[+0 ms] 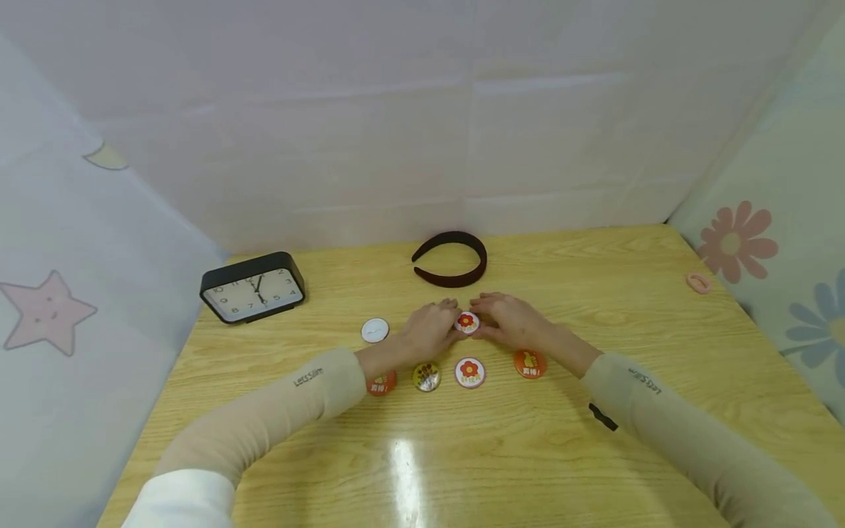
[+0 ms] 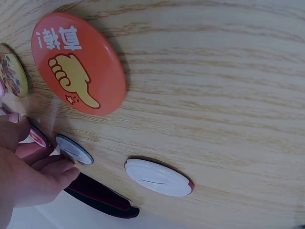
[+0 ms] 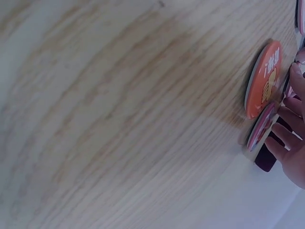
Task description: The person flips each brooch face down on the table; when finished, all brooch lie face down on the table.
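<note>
One round flower badge, white with a red flower, sits between the left hand and the right hand near the middle of the wooden table. The left hand is partly closed, its thumb and fingers pinching the badge's left edge. The right hand has the opposite edge between thumb and forefinger, as far as the partly covered view shows, while its other fingers are spread and lightly bent.

On the near side of the hands four more badges lie face up in a loose row: a left thumbs-up badge in orange, partly covered by the left wrist; a yellow badge; a second flower badge; and a right thumbs-up badge, also orange, just beside the right wrist. Left of the left hand, a white-backed badge lies pin side up. The left wrist view shows a grey-backed badge right at the left fingers, and the right wrist view shows a pink-rimmed badge close by the right fingers.

Beyond the hands lies a dark headband. A black clock stands at the far left, and a pink hair tie lies near the right edge.
</note>
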`<state>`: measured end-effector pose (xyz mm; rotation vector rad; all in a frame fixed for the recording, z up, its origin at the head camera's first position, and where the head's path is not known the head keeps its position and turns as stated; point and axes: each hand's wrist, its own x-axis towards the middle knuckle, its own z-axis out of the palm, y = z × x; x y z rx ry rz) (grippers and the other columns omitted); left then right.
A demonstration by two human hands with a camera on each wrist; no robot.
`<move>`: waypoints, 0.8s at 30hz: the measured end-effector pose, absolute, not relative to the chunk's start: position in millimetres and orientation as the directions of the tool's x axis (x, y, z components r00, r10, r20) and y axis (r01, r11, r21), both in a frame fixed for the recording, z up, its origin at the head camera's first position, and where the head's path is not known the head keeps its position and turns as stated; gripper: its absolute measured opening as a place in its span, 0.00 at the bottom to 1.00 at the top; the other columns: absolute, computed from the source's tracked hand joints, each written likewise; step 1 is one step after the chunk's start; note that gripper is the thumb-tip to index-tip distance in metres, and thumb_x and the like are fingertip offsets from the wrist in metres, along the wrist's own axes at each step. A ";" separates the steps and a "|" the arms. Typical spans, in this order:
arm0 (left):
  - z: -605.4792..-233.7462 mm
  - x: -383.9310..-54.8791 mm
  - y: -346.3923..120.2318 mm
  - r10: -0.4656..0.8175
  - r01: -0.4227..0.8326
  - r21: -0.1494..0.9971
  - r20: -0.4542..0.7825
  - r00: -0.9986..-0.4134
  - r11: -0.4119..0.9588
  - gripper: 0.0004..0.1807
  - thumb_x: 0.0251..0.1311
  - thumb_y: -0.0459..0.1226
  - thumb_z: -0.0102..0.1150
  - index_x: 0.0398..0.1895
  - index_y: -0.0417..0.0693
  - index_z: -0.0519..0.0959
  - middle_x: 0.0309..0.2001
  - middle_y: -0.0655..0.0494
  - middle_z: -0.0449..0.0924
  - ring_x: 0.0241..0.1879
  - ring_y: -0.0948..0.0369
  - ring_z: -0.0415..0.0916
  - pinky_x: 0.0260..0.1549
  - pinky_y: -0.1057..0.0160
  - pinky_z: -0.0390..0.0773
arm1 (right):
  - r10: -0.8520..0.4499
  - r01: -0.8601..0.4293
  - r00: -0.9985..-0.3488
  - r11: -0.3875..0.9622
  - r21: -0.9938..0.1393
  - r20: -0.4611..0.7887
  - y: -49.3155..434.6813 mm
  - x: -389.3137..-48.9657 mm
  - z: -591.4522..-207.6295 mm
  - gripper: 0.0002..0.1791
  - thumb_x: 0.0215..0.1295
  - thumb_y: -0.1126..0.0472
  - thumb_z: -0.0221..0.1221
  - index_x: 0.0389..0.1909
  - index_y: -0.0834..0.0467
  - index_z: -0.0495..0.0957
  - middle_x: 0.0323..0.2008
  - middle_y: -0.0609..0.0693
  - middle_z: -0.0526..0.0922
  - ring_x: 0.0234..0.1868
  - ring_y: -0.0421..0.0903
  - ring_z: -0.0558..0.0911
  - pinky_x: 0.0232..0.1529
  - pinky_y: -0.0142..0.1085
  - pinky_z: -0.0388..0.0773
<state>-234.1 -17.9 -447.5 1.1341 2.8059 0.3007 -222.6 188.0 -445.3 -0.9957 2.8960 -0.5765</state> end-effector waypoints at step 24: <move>-443.4 -233.3 -21.9 0.699 0.660 0.271 -0.074 -0.712 0.701 0.28 0.75 0.49 0.43 0.65 0.36 0.70 0.69 0.39 0.64 0.70 0.48 0.59 0.65 0.52 0.64 | -0.661 -0.668 -0.740 0.703 -0.245 0.122 191.4 -224.9 -443.9 0.20 0.71 0.52 0.57 0.53 0.63 0.81 0.55 0.58 0.81 0.61 0.60 0.74 0.64 0.51 0.68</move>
